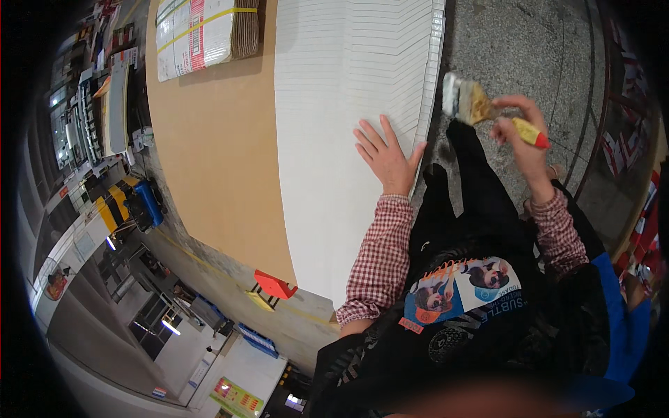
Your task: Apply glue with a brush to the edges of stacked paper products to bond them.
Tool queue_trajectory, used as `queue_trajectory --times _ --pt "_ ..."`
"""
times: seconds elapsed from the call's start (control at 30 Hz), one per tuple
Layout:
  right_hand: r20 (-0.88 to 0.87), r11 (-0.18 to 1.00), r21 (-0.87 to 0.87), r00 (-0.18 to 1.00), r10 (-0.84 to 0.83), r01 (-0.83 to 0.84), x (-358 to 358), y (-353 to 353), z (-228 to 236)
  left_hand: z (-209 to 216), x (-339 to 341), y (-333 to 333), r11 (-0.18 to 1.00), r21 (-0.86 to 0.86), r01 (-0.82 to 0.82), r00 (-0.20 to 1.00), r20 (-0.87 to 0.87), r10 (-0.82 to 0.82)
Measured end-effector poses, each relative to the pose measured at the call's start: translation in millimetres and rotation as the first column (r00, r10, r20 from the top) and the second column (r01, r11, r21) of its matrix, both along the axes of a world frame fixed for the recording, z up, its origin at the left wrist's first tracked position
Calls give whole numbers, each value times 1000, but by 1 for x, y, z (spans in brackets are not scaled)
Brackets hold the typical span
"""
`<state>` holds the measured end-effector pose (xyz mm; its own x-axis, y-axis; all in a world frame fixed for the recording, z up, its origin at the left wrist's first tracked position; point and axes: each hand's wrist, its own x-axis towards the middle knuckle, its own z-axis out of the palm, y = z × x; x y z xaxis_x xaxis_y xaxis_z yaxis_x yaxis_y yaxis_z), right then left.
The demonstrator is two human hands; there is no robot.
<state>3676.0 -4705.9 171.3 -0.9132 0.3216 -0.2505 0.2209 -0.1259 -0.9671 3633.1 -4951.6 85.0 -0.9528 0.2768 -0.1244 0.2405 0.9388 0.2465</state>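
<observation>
My left hand [389, 159] lies flat with fingers spread on a stack of white sheets [324, 188], close to the stack's right edge. Toward the far end, many sheet edges show as thin lines, fanned out in narrow steps. Out past that edge, over the grey floor, my right hand [524, 136] grips a wide paintbrush [479, 104]. Its whitish bristles point left toward the sheets without touching them. The yellow handle has a red end and sticks out beside the palm.
Under the sheets is a brown board-like surface [216, 160]. A strapped bundle of folded cartons [202, 35] sits on it at the far left. A red stool [274, 284] stands on the floor beyond its near left corner. Speckled grey floor [516, 49] lies to the right.
</observation>
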Motion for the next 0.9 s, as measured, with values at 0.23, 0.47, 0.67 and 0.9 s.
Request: queue_trajectory --times 0.23,0.47,0.67,0.9 --pt "-239 928 -368 960 -145 48 -5 23 -12 -4 -1 -3 997 -29 67 996 -55 -69" --pt "-261 957 290 964 49 30 3 -6 -23 4 -18 -10 986 -18 164 986 12 -164" --pt "-287 910 415 949 126 5 -10 2 -37 9 -24 -10 984 -21 177 982 66 -175" --pt "-275 883 468 945 179 -31 -4 -15 -47 12 -29 -6 981 -16 194 977 92 -191"
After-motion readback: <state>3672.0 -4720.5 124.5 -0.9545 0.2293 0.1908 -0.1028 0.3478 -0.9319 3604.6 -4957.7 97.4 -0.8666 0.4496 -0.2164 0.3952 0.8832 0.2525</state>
